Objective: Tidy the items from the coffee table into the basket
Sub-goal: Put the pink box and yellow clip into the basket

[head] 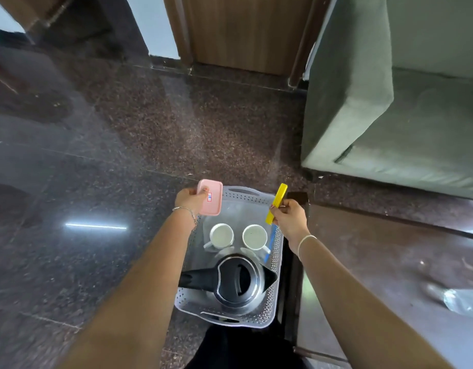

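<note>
- A person's left hand (pixel 190 201) grips a pink box (pixel 213 198) by its left edge and holds it tilted above the far-left corner of a grey basket (pixel 273 298).
- The right hand (pixel 291 222) pinches a yellow stick (pixel 277 201) between thumb and fingertips above the basket's right wall. The stick points up and away.
- The basket stands on the dark speckled floor (pixel 102 155), just beside the left edge of the brown bench (pixel 376 262).
- Inside it, a white cup (pixel 221 234) and a second white cup (pixel 254 237) sit side by side in the middle, mouths up.
- A steel kettle (pixel 238 284) with a black lid fills the near end, its handle to the left and its spout towards the right wall.
- A blue stick (pixel 271 243) lies along the inside of the right wall, its far end hidden behind the right hand.
- A crumpled clear plastic wrapper (pixel 461 302) lies on the bench, well apart from the basket.
- A green sofa (pixel 389 115) stands beyond the bench at far right, and a wooden panel (pixel 243 30) rises at the far wall.
- A thin bracelet circles each wrist.
</note>
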